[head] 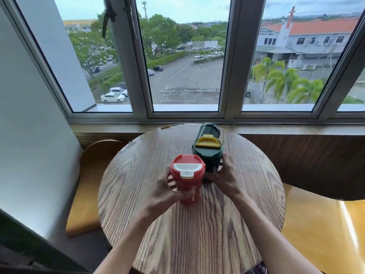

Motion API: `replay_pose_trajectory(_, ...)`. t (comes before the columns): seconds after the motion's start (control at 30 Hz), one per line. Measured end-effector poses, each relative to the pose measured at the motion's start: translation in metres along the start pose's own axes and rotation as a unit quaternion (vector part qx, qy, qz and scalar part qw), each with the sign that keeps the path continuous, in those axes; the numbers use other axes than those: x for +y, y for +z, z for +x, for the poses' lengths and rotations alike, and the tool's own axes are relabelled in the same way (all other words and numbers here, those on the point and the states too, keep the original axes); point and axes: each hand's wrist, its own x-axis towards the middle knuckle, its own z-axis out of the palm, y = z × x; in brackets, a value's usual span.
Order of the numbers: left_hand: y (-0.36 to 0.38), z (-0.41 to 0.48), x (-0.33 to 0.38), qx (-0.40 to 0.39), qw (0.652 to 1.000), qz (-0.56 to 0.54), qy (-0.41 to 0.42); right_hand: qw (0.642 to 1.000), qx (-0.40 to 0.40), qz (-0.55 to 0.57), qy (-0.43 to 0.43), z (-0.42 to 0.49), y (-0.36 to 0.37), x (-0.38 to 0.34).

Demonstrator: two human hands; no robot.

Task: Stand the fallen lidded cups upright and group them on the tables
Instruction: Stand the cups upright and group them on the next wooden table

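Note:
A red lidded cup point(187, 180) with a white flap stands upright near the middle of the round wooden table point(197, 234). My left hand point(165, 192) is wrapped around its lower body. Touching it on the right stands a dark green lidded cup point(207, 155) with a yellow flap, upright, and my right hand point(225, 175) grips its lower side. Behind it, near the table's far edge, another dark green cup point(210, 130) is partly hidden; I cannot tell whether it is upright or lying down.
A wooden chair seat point(87, 184) sits to the left of the table and another point(320, 224) to the right. A wooden sill point(118, 129) and large windows run behind the table. A grey wall closes the left side.

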Motion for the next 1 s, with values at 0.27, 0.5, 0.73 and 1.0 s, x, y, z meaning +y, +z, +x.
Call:
replay_pose_trajectory(0.27,-0.004,-0.006,0.003,-0.021,0.999,-0.045,0.010,0.971,-0.176,0.154,0.043,0.004,-0.037,-0.001)
replay_pose_trajectory(0.5,-0.019,0.002,0.026,-0.050,0.996,-0.020,0.069,0.969,-0.204,0.138,0.003,0.024,-0.068,-0.039)
replay_pose_trajectory(0.73,-0.024,0.008,0.034,-0.055,0.997,0.034,0.048,0.961,-0.254,0.106,0.022,0.041,-0.061,-0.047)
replay_pose_trajectory(1.0,-0.025,0.006,0.036,-0.058,0.997,0.012,0.046,0.964,-0.234,0.124,0.017,0.045,-0.055,-0.046)
